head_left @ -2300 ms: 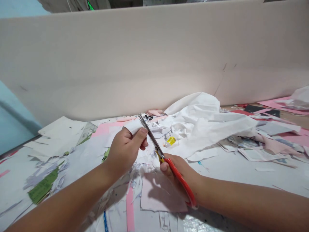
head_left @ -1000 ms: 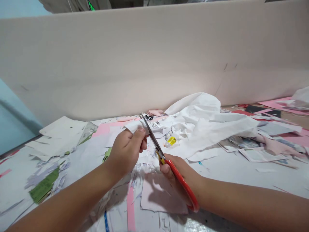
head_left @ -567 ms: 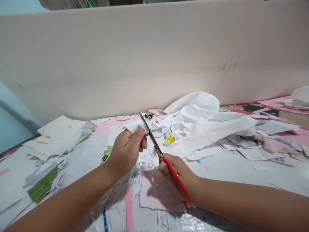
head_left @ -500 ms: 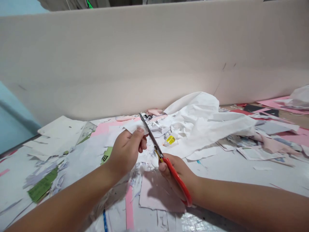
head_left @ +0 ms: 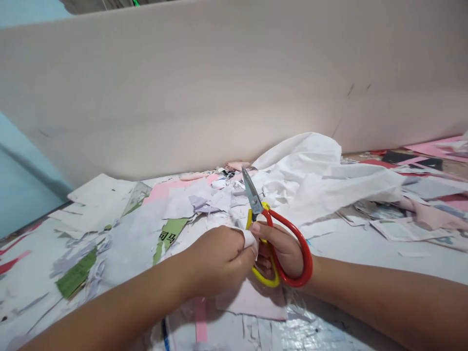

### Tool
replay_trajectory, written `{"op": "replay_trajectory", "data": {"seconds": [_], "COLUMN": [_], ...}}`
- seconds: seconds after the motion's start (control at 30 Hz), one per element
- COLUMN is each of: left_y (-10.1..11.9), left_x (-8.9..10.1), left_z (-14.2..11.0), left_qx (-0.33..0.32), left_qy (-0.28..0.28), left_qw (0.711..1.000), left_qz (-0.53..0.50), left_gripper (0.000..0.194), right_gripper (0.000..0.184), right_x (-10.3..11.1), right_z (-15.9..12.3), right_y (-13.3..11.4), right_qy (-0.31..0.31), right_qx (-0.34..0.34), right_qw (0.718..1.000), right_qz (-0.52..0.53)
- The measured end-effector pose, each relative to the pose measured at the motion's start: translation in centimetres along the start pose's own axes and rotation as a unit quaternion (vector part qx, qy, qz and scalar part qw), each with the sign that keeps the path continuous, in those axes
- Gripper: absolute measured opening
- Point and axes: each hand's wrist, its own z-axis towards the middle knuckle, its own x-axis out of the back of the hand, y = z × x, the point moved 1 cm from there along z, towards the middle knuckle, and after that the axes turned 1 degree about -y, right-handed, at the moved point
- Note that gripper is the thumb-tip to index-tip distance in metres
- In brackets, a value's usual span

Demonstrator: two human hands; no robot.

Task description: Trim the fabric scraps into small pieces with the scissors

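My right hand [head_left: 281,248] holds a pair of scissors [head_left: 295,225] with one red and one yellow handle. Their metal blades point up and away and look closed. Close beside it on the left, my left hand [head_left: 223,258] pinches a small piece of white paper [head_left: 250,240]. The two hands are almost touching, with the paper between them. Under the hands lies a pale pink sheet [head_left: 252,302], partly covered by them and their shadow.
Scraps cover the table, among them a green printed piece [head_left: 171,234] and a pink strip [head_left: 201,319]. A large crumpled white sheet [head_left: 310,180] lies at the back right. Stacked white sheets [head_left: 102,200] lie at the left. A pale wall panel [head_left: 204,92] stands behind.
My left hand has moved right and down with the paper, close to my right hand. The scissors have turned, so both handles show and the blades point more upright. The view has shifted slightly.
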Motion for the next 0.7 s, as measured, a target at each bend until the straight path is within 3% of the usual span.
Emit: {"op": "replay_trajectory", "data": {"seconds": [0.27,0.5,0.7], "left_y": [-1.3,-1.2,-0.2], "left_x": [0.7,1.3,2.3], "left_z": [-0.1,0.3,0.8], "left_qx": [0.065,0.117,0.114], "left_qy": [-0.073,0.072,0.086], "left_qw": [0.995,0.990,0.985], "left_qz": [-0.022,-0.041,-0.098], "left_gripper": [0.033,0.032,0.024], "right_gripper": [0.028,0.028,0.027], "right_x": [-0.1,0.1,0.6], "right_z": [0.4,0.3,0.0], "right_y": [-0.2,0.0,0.5], "right_qy": [0.051,0.040,0.015], "right_qx": [-0.040,0.017,0.108], "right_qw": [0.996,0.999,0.993], "right_qz": [0.060,0.010,-0.050]}}
